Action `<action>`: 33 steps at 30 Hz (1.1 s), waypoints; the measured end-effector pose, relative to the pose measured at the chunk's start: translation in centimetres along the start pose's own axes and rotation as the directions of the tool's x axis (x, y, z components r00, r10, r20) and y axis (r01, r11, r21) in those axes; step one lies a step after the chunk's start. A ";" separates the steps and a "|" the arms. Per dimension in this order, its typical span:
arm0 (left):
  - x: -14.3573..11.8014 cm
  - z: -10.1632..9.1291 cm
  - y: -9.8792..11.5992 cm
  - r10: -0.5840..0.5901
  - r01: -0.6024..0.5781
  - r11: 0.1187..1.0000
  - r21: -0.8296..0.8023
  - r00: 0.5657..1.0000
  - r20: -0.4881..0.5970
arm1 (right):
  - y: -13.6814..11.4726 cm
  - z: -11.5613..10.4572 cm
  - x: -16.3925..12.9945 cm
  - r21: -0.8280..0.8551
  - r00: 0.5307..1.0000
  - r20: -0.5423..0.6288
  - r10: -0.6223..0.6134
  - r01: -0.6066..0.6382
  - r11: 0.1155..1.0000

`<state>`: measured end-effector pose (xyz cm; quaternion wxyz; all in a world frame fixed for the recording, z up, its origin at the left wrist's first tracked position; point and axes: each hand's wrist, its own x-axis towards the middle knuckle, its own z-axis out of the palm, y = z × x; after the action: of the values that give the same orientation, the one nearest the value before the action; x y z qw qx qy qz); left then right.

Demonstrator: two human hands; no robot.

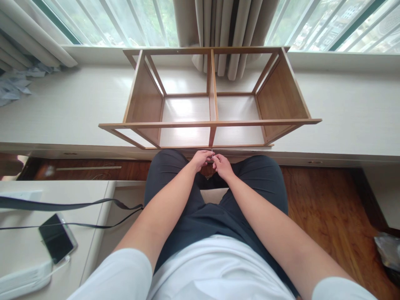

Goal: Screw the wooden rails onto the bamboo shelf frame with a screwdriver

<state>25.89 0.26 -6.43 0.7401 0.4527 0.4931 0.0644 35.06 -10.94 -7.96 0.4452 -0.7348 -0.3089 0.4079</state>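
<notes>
- White shirt (215,266) fills the bottom edge, closest to the lens; both sleeves are cut off by the frame, dark trousers (215,208) beyond.
- I see both forearms run forward and meet over the knees, just short of the wooden shelf frame (212,123).
- Left hand (202,158) and right hand (221,164) are touching, fingertips pinched together on a small metal pin (212,153).
- Pin is thin, pale, upright; only its top shows above the fingertips, rest is hidden between them. I can't tell what kind of part it is, too small.
- Both hands' fingers are curled and closed on it; which hand carries the load I can't tell.
- Pin sits just below the frame's front lower rail, near the centre divider; contact with the rail is unclear.
- Frame lies on a white ledge (350,112) under the window, curtain (225,33) behind.
- Left: phone (57,237), black strap (78,205), white power strip (21,281) on a white table (87,200), partly cropped.
- Bottom right: crumpled bag (389,250) on the wood floor, cropped.
</notes>
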 end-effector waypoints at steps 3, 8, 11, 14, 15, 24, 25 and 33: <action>0.0 0.0 0.0 0.005 -0.005 1.000 0.002 1.000 0.000 | 0.0 0.0 0.0 0.026 1.000 0.010 0.011 -0.011 1.000; 0.1 0.0 -0.2 0.002 -0.002 1.000 -0.002 1.000 -0.008 | 0.2 0.0 0.2 0.028 1.000 0.008 -0.005 0.005 1.000; 0.2 0.0 -0.3 -0.001 0.001 1.000 -0.010 1.000 -0.005 | 0.6 0.0 0.3 0.007 1.000 0.000 -0.004 0.004 1.000; 0.2 0.0 -0.3 0.001 -0.001 1.000 -0.015 1.000 -0.002 | 0.8 0.0 0.4 -0.009 1.000 -0.012 0.008 -0.008 1.000; 0.2 0.0 -0.3 0.002 -0.002 1.000 -0.015 1.000 -0.002 | 0.8 0.0 0.4 -0.016 1.000 -0.016 0.011 -0.011 1.000; 0.3 0.0 -0.5 0.009 -0.009 1.000 -0.013 1.000 -0.002 | 1.1 0.0 0.6 -0.046 0.999 -0.019 0.036 -0.037 0.998; 0.4 -0.1 -0.5 0.013 -0.013 1.000 -0.013 1.000 -0.001 | 1.2 0.0 0.6 -0.048 0.999 -0.018 0.039 -0.040 0.998; 0.4 -0.1 -0.4 0.015 -0.015 1.000 -0.011 1.000 -0.004 | 1.1 -0.1 0.6 -0.075 0.997 -0.008 0.080 -0.080 0.994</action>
<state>25.84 0.27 -6.98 0.7411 0.4522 0.4908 0.0737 35.55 -11.01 -9.14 0.4013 -0.7640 -0.2932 0.4115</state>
